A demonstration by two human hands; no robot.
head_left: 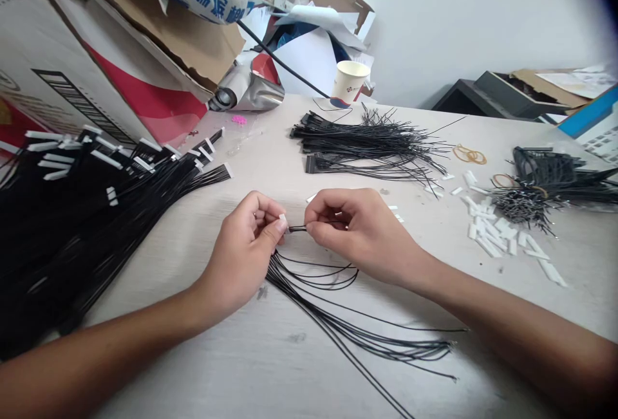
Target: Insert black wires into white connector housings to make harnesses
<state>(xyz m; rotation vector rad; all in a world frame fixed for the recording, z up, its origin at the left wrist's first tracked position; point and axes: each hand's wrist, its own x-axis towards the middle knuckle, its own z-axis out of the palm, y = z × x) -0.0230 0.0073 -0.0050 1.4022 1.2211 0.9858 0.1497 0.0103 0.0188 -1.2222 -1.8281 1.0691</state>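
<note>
My left hand (pixel 251 245) is closed in a pinch on a small white connector (pixel 282 223). My right hand (pixel 352 226) is closed too, pinching a thin black wire (pixel 297 229) whose end meets the connector. A loose bundle of black wires (pixel 357 332) trails from between my hands across the table toward the lower right. Both hands hover just above the pale tabletop (pixel 232 354) at the centre of view.
A large heap of black wires with white connectors (pixel 87 213) fills the left. More wire bundles (pixel 367 145) lie behind, others (pixel 550 187) at right. Loose white connectors (pixel 492 229), rubber bands (pixel 470 155), a paper cup (pixel 350 83) and cardboard boxes (pixel 159 39) surround the work area.
</note>
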